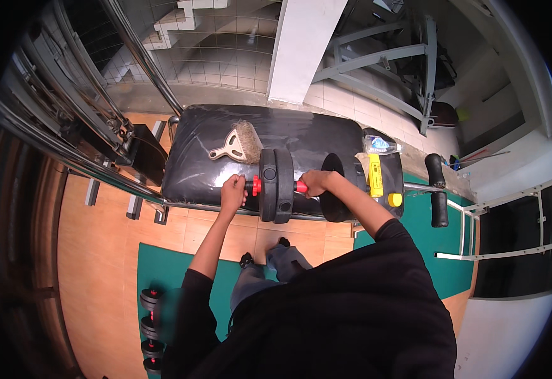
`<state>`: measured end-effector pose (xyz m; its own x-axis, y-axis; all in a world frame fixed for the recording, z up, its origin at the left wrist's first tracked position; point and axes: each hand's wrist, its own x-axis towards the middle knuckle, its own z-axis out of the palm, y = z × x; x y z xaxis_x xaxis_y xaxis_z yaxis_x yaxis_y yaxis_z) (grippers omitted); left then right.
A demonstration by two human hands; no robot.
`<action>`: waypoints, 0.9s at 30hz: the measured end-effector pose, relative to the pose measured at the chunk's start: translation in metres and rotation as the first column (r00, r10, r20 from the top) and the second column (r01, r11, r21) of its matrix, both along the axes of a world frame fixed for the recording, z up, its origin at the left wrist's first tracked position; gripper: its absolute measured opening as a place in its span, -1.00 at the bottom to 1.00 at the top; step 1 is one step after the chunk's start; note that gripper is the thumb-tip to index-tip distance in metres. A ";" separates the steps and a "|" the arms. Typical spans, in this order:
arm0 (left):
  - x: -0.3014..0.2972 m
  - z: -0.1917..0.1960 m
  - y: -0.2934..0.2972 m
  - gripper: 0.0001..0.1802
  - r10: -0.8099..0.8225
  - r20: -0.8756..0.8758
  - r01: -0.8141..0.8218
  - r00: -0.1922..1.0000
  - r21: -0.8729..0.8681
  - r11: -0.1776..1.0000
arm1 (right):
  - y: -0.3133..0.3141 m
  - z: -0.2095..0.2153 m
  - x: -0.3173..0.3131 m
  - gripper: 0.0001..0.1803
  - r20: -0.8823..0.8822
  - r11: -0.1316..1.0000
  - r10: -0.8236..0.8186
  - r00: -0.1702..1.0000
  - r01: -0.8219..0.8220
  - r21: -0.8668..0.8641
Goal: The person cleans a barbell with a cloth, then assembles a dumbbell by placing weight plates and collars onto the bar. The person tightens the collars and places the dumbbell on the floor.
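A dumbbell with thick black plates point(276, 201) lies across the near side of a black padded bench point(190, 142). My right hand point(317, 182) is wrapped round its handle, between the left plates and the darker plates on the right. At the bar's left end, a red collar point(256, 186) sits outside the plates. My left hand point(232, 192) is closed at the bar tip just left of that collar; its fingertips are partly hidden. Behind the dumbbell, a brush with a pale handle and bristles point(241, 144) rests on the bench.
On the bench's right end are a clear plastic bottle point(382, 145), a yellow box point(375, 175) and a yellow cap point(394, 199). Several dumbbells point(152, 328) stand on the green mat point(162, 262) at lower left. Metal machine rails point(138, 50) rise at left; padded rollers point(437, 189) stick out right.
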<state>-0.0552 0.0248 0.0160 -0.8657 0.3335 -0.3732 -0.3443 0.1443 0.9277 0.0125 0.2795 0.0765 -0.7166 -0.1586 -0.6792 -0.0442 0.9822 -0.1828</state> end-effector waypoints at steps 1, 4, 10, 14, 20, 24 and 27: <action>-0.018 0.007 0.015 -0.70 0.008 -0.021 -0.008 1.000 0.017 1.000 | 0.014 0.010 -0.018 -0.66 0.009 1.000 -0.003 1.000 0.003 0.004; -0.063 0.011 0.062 -0.72 0.000 -0.123 -0.002 0.992 -0.009 1.000 | 0.066 0.008 -0.064 -0.69 -0.024 1.000 -0.014 1.000 0.014 -0.007; -0.121 -0.027 0.120 -0.68 -0.030 -0.047 0.022 0.998 -0.158 0.987 | 0.121 -0.044 -0.116 -0.65 -0.043 0.998 0.048 0.998 -0.049 -0.025; -0.138 -0.053 0.130 -0.63 -0.031 -0.003 0.030 1.000 -0.183 0.983 | 0.130 -0.049 -0.134 -0.68 0.147 0.996 -0.051 0.988 0.061 -0.058; -0.164 -0.058 0.149 -0.56 -0.096 0.026 0.099 0.995 -0.239 0.966 | 0.151 -0.054 -0.154 -0.70 0.197 0.982 -0.142 0.970 0.163 -0.093; -0.179 -0.064 0.153 -0.52 -0.188 -0.018 0.174 0.982 -0.300 0.938 | 0.153 -0.068 -0.161 -0.58 0.022 0.985 -0.169 0.985 0.169 -0.035; -0.185 -0.066 0.156 -0.49 -0.266 -0.077 0.227 0.961 -0.333 0.915 | 0.145 -0.070 -0.156 -0.58 -0.058 0.970 -0.233 0.971 0.236 0.055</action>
